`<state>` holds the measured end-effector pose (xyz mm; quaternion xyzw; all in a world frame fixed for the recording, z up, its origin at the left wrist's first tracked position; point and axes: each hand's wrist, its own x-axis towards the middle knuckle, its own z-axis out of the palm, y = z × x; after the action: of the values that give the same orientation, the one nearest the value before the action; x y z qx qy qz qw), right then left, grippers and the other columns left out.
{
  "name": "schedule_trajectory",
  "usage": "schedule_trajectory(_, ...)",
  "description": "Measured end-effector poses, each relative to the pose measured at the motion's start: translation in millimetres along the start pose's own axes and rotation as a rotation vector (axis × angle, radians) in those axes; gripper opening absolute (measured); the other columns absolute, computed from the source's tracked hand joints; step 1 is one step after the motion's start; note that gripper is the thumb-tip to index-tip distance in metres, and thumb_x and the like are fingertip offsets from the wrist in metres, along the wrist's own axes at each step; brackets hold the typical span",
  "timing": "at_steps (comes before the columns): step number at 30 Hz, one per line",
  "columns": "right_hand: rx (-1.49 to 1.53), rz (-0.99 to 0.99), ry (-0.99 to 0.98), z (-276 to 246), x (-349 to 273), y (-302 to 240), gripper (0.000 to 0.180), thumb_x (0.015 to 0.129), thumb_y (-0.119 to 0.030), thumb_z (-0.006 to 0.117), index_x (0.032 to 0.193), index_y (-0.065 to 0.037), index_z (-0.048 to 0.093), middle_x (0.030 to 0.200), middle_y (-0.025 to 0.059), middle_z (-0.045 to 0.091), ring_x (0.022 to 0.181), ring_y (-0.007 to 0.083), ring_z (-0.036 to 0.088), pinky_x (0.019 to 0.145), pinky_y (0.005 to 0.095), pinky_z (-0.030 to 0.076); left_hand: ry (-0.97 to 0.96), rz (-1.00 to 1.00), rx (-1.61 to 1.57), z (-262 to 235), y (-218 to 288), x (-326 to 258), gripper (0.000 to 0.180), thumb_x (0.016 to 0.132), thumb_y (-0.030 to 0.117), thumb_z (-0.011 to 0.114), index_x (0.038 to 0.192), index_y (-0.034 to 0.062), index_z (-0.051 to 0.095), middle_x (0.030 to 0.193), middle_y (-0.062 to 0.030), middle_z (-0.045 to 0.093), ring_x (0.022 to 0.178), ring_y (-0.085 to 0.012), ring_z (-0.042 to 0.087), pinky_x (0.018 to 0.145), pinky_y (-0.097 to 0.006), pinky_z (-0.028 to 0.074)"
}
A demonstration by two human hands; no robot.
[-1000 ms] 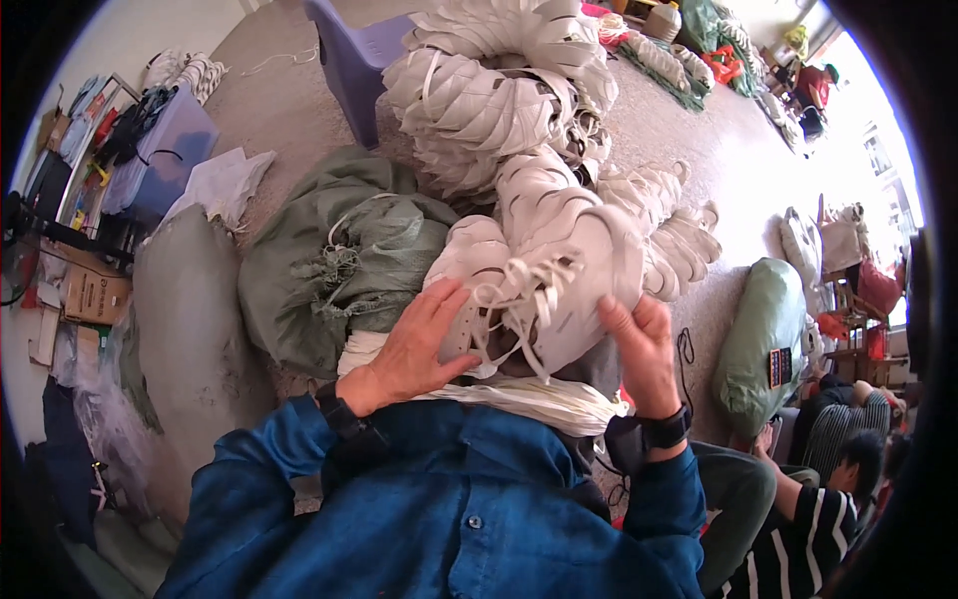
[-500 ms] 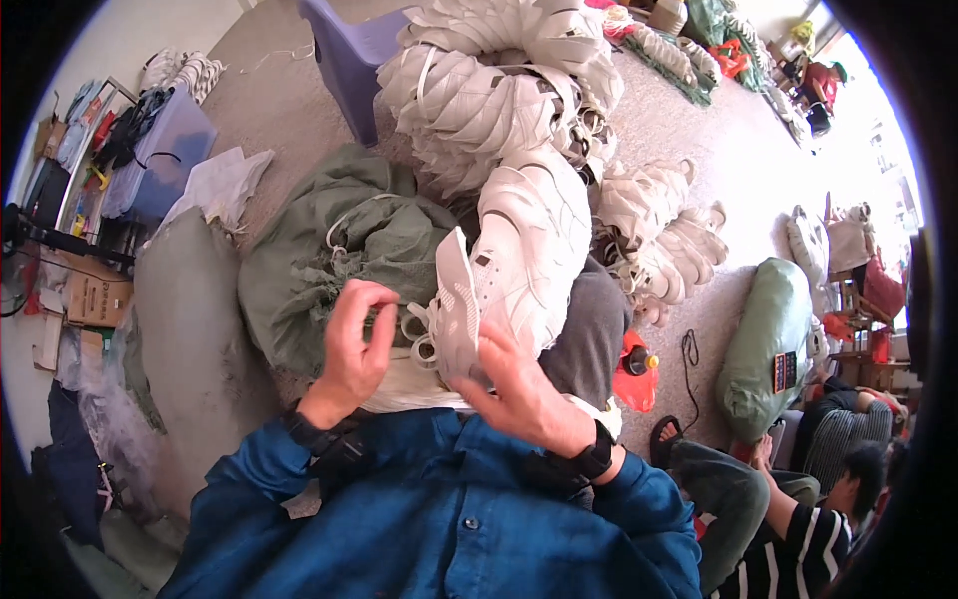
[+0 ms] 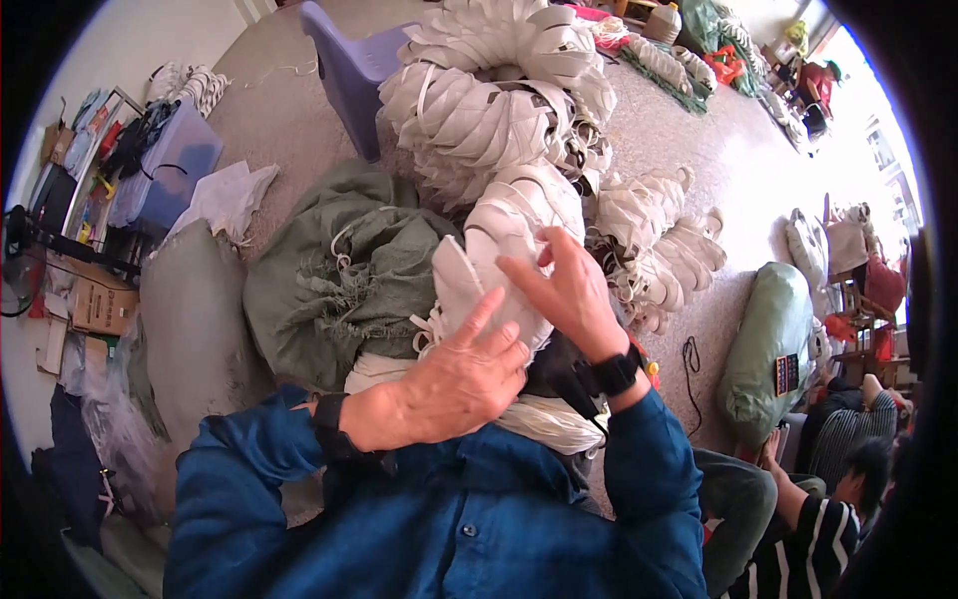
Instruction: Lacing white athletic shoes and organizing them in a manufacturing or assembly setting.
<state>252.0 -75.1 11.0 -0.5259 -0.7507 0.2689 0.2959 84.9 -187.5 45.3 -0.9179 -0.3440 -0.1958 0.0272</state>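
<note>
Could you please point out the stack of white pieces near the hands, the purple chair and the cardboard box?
White stack (image 3: 524, 205): head view, on its upper surface.
Purple chair (image 3: 341, 85): head view, on its upright panel.
Cardboard box (image 3: 103, 302): head view, on its printed side.

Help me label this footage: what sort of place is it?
Probably an informal workshop: bundles of white shaped pieces sit together, with a stuffed green sack on the floor and a cardboard box toward the left wall.
</note>
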Motion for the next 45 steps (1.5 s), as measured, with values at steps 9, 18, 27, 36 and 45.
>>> schedule_trajectory(9, 0.338, 0.151, -0.363, 32, -15, 11, 0.038, 0.087, -0.031, 0.077, 0.096, 0.004, 0.066, 0.081, 0.0043, 0.065, 0.076, 0.0082, 0.056, 0.06, 0.0281, 0.044, -0.225, 0.081, 0.088, 24, 19, -11, 0.012, 0.077, 0.02, 0.059, 0.077, 0.0097, 0.065, 0.083, -0.0057, 0.057, 0.086, -0.022, 0.057, 0.089, -0.038, 0.042)
schedule_trajectory(18, 1.621, 0.374, -0.037, -36, -13, 87, 0.039, 0.096, -0.005, 0.06, 0.133, 0.003, 0.055, 0.126, 0.0142, 0.066, 0.11, 0.0217, 0.067, 0.099, 0.0355, 0.054, -0.568, -0.487, -0.271, 23, -6, -43, 0.034, 0.086, 0.024, 0.073, 0.102, 0.0032, 0.051, 0.084, -0.0178, 0.065, 0.07, -0.0376, 0.067, 0.064, -0.046, 0.053)
schedule_trajectory(27, 1.595, 0.374, 0.04, -47, -32, 95, 0.035, 0.094, -0.007, 0.06, 0.128, 0.0, 0.059, 0.119, 0.0104, 0.068, 0.109, 0.021, 0.067, 0.099, 0.0378, 0.053, -0.041, -0.555, -0.754, 65, -14, -18, 0.06, 0.088, 0.022, 0.072, 0.137, -0.0032, 0.047, 0.123, -0.0213, 0.061, 0.112, -0.0372, 0.062, 0.097, -0.042, 0.049)
schedule_trajectory(36, 1.73, 0.361, -0.036, -27, -23, 101, 0.031, 0.092, -0.005, 0.067, 0.122, 0.0, 0.062, 0.113, 0.0088, 0.071, 0.099, 0.0153, 0.07, 0.091, 0.0309, 0.056, -0.02, -0.923, -1.207, 101, -22, -45, 0.019, 0.1, 0.016, 0.057, 0.091, 0.001, 0.065, 0.08, -0.0017, 0.062, 0.075, -0.0092, 0.054, 0.072, -0.024, 0.044)
schedule_trajectory(45, 1.79, 0.287, 0.045, -16, -79, 120, 0.036, 0.102, -0.02, 0.059, 0.134, -0.003, 0.055, 0.129, 0.0051, 0.065, 0.116, 0.0159, 0.062, 0.101, 0.0352, 0.05, 0.13, -0.61, -1.014, -30, -44, 44, 0.03, 0.094, 0.004, 0.057, 0.069, 0.0072, 0.042, 0.067, 0.0051, 0.04, 0.062, -0.0047, 0.036, 0.056, -0.025, 0.028)
